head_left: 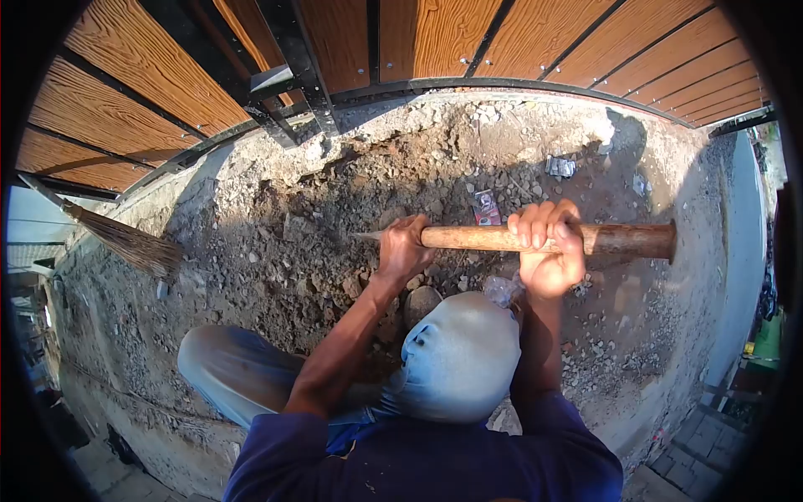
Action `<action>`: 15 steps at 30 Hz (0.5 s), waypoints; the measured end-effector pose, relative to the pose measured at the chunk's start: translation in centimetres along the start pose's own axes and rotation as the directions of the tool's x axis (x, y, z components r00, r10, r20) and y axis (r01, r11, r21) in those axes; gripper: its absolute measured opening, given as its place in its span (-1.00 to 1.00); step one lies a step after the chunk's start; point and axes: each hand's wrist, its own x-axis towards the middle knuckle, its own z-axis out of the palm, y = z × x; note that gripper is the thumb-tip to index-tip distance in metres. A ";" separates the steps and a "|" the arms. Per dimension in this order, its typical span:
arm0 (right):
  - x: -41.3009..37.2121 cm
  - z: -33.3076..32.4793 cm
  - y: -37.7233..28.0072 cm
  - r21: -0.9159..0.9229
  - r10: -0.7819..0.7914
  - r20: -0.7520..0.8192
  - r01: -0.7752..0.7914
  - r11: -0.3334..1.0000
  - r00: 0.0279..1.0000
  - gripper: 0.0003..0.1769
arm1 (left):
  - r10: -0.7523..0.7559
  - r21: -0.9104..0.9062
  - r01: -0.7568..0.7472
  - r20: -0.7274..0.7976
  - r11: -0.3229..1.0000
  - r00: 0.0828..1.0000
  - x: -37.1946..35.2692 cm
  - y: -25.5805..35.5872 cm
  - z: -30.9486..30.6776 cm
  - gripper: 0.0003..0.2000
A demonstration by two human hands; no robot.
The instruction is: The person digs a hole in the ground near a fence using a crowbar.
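Both my hands are wrapped around a thick wooden-handled tool lying crosswise in front of me. My left hand is closed on it near its narrow left end, where a pale pointed tip shows beyond the fist. Farther along to the right, my right hand grips the shaft, its fingers over the top. The wood widens toward a flat right end. Below the tip and my left hand is broken, dug-up soil with stones. What the tip is made of is hard to tell.
A brown panelled gate with a black metal frame runs along the far side. At the left a stick broom leans. A printed packet and a silvery wrapper lie in the dirt. My bent knee is close below the tool.
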 end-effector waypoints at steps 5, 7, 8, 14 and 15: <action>6.6 4.3 -17.7 -0.222 -0.400 0.210 0.442 0.869 0.892 -0.77 | 0.253 -0.316 -0.339 -0.281 0.886 0.926 12.7 15.5 -0.2 -0.78; 8.4 4.1 -19.6 -0.170 -0.398 0.313 0.463 0.870 0.862 -0.85 | 0.268 -0.328 -0.416 -0.412 0.848 0.871 16.4 17.9 0.6 -0.79; 9.2 3.5 -18.3 -0.169 -0.420 0.278 0.475 0.864 0.864 -0.84 | 0.242 -0.335 -0.412 -0.446 0.848 0.862 17.7 17.4 1.9 -0.80; 9.8 -7.5 3.2 -0.412 -0.203 0.117 0.234 0.881 0.972 -0.77 | -0.111 -0.469 0.029 -0.150 0.883 0.982 17.8 1.6 14.5 -0.84; 7.6 -7.5 3.4 -0.394 -0.208 0.149 0.251 0.884 0.967 -0.76 | -0.085 -0.444 0.001 -0.171 0.896 0.982 15.7 1.7 14.3 -0.83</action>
